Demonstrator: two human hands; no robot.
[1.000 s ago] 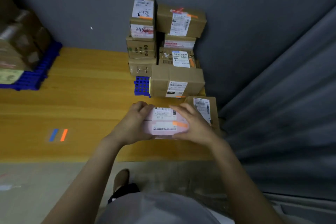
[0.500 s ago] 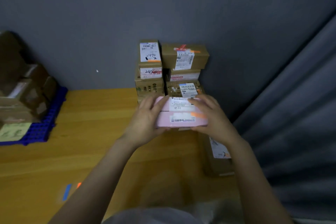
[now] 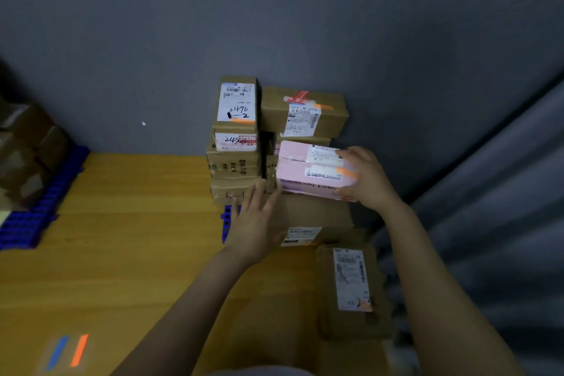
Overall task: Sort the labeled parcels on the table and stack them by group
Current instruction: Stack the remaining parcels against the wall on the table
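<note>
1. From my end, the right hand [image 3: 367, 177] has the pink parcel [image 3: 308, 169] by its right end. The fingers are curled over the top and the thumb is tucked under the near edge, so it's a proper grip.
2. The left hand [image 3: 254, 223] holds nothing. Its fingers are straight and a bit spread, with the tips right at the parcel's lower left corner. I can't tell whether they actually touch it.
3. The pink parcel is on top of the big brown carton [image 3: 317, 212], right up against the stack by the wall. I can't tell if it's fully set down.
4. Behind it, the tall box marked 2490 [image 3: 236, 107] tops the left column, and a taped brown box [image 3: 305, 113] tops the right one.
5. A flat brown parcel [image 3: 351, 284] with a long white label lies nearer me on the wooden table [image 3: 122, 238], beside the grey curtain [image 3: 488, 223].
6. A bit of blue grid pallet [image 3: 226, 223] peeks out under the stack, just left of my left hand.
</note>
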